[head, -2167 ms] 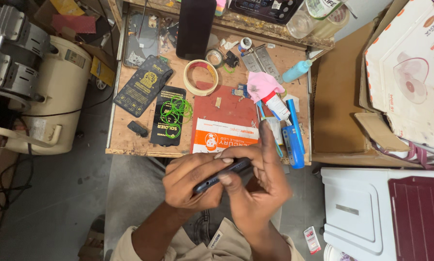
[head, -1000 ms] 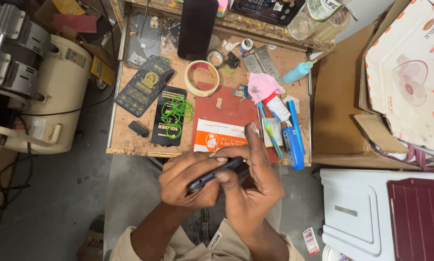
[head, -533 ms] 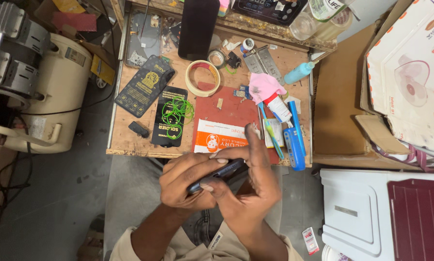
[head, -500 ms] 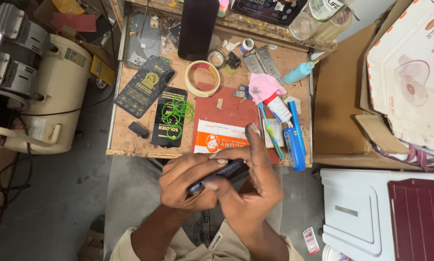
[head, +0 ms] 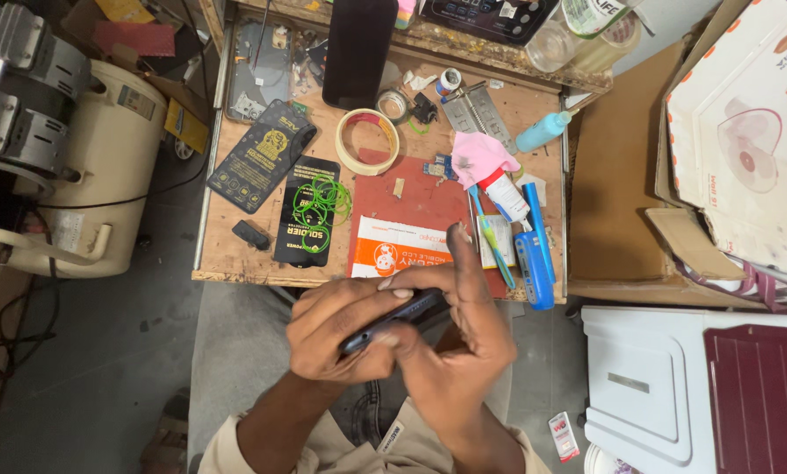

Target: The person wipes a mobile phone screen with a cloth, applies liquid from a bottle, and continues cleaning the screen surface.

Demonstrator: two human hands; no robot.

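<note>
Both hands meet in front of a small wooden workbench (head: pixel 236 263), just below its near edge. My left hand (head: pixel 336 338) wraps over a dark slim phone (head: pixel 393 316) held edge-on, fingers curled across its top. My right hand (head: pixel 455 347) cups the phone from the right and below, its index finger pointing up over the red mat (head: pixel 429 202). Most of the phone is hidden by the fingers.
On the bench lie a tape roll (head: pixel 367 140), dark screen-protector packets (head: pixel 310 211), a large black phone (head: pixel 358 48), a pink cloth (head: pixel 479 156), a blue tool case (head: pixel 534 268) and a blue bottle (head: pixel 543 132). A cream machine (head: pixel 86 167) stands left; cardboard boxes (head: pixel 744 132) and a white-maroon appliance (head: pixel 701 386) stand right.
The hands have stayed in place below the bench edge. The phone has tilted slightly in the grip and the fingers have shifted a little around it.
</note>
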